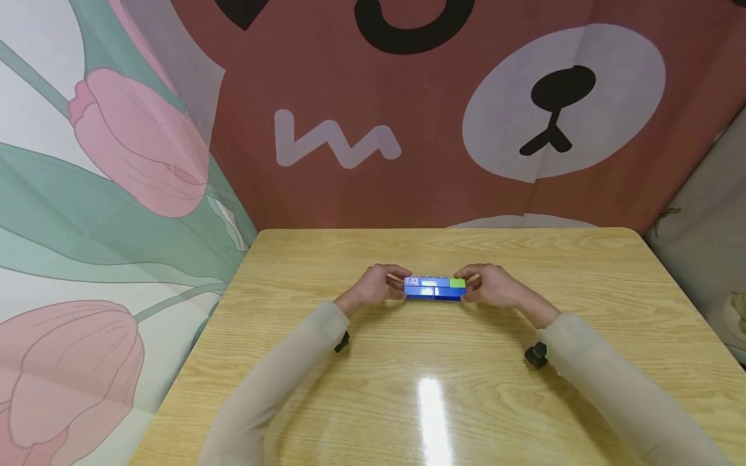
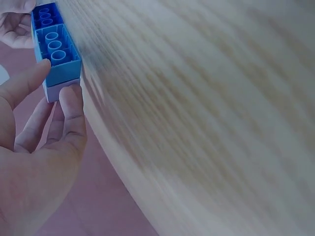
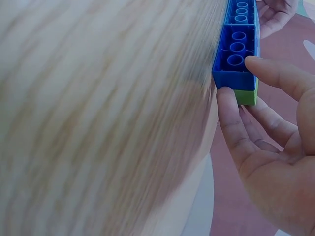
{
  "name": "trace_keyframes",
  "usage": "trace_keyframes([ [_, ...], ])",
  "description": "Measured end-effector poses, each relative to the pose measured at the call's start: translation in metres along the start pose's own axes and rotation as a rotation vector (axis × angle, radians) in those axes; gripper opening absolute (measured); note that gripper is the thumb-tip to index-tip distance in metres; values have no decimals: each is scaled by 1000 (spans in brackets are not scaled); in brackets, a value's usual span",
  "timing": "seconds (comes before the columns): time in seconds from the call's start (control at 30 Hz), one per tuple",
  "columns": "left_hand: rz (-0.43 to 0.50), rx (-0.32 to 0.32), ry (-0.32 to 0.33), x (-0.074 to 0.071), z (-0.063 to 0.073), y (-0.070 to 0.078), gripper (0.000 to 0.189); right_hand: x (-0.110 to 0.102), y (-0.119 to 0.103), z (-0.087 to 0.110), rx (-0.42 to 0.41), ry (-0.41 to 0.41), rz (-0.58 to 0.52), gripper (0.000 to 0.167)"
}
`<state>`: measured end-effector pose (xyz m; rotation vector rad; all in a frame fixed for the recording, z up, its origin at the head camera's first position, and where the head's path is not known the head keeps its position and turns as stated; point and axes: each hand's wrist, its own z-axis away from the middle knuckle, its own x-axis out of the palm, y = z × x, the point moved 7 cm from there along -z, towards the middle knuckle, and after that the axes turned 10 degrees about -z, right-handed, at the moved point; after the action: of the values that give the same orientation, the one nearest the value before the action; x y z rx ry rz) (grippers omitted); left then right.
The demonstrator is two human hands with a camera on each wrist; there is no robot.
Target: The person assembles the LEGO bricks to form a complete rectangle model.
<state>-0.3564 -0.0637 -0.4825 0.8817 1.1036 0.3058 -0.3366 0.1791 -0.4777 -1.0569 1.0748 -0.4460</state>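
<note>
A joined bar of toy building blocks (image 1: 434, 293) spans the gap between both hands over the far half of the table. Its lower layer is two blue bricks end to end, one lighter (image 2: 65, 73) and one darker (image 3: 235, 80). On top sit a lilac printed brick (image 1: 411, 281) at the left, blue in the middle and a green brick (image 1: 457, 283) at the right. The left hand (image 1: 377, 283) pinches the lilac end, thumb and fingertips on it. At the green end, the right hand (image 1: 494, 285) grips likewise. Both wrist views show hollow undersides with round tubes.
The wood-grain table (image 1: 350, 401) has a glare streak near its front. Printed cloth (image 1: 431, 188) with a bear hangs behind the far edge, and a tulip-print cloth (image 1: 146, 149) at the left. Dark wrist-worn devices (image 1: 536, 355) sit under the sleeves.
</note>
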Motion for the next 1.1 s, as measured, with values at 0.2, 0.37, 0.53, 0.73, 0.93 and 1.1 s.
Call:
trace_keyframes([
  [0.2, -15, 2, -1, 1, 0, -2, 42, 1, 4, 0, 22, -9, -1, 49],
  [0.37, -23, -3, 4, 1, -1, -2, 39, 1, 7, -1, 35, -13, -11, 50],
  [0.53, -41, -5, 13, 0, 0, -1, 39, 0, 7, -1, 39, -13, -3, 51],
  [0.73, -80, 19, 15, 0, 1, 0, 38, 0, 5, 2, 45, -15, -4, 52],
  [0.93, -127, 33, 33, -6, 4, -1, 32, -3, 2, 3, 22, -11, -6, 47],
  [1.1, -157, 43, 53, -14, 7, -2, 31, -9, -2, 4, -4, 21, 28, 41],
])
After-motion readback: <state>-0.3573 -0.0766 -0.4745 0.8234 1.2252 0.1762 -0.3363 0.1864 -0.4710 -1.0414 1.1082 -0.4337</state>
